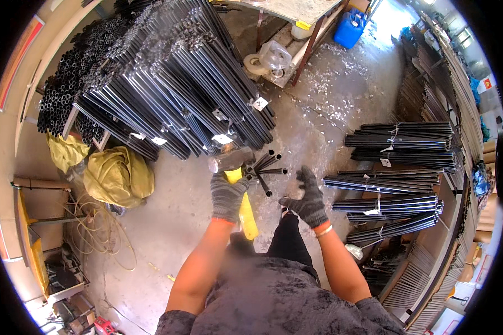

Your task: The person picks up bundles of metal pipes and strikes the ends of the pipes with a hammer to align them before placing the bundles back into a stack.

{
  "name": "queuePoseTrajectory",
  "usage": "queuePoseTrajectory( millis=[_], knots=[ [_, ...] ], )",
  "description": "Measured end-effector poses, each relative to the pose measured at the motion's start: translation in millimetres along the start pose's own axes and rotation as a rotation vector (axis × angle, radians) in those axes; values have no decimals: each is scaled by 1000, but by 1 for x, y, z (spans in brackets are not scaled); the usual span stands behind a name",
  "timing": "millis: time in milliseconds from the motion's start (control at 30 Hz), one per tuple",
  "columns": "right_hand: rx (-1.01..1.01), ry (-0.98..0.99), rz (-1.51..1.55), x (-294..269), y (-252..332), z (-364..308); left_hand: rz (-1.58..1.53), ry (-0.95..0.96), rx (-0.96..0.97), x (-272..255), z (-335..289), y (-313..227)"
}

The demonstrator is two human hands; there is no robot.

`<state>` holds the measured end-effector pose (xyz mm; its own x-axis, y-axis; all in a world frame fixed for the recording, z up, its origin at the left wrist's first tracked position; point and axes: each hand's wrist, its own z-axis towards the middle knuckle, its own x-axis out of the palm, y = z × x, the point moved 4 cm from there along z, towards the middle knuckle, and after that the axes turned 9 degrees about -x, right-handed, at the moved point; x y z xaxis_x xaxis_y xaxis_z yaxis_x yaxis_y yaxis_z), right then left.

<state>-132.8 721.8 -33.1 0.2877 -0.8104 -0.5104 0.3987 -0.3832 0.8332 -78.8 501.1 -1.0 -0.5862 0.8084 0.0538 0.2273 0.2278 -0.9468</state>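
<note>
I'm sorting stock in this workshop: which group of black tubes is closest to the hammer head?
The few loose tubes just right of the hammer in the left hand; they alone lie unbundled, while the others are tied stacks.

Person, head view: 2 hands, left (pixel 227 196) & right (pixel 308 200), each w/ grey knit work glove, orange-trimmed cuff. Forearms bare. Short-sleeve shirt (pixel 279 301), dark grey, mottled pattern. Dark trousers (pixel 288 240).
</note>
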Motion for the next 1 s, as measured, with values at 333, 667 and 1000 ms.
queuePoseTrajectory(
  millis=[333, 667, 1000],
  knots=[
    [167, 412, 1011, 42, -8, 76, -170, 120, -138, 47, -2, -1],
    [-165, 567, 618, 18, -59, 98, -50, -4, 31, 79, -4, -66],
    [-292, 374, 345, -3, -44, 91, 912, -17, -40, 75, -52, -21]
  ],
)
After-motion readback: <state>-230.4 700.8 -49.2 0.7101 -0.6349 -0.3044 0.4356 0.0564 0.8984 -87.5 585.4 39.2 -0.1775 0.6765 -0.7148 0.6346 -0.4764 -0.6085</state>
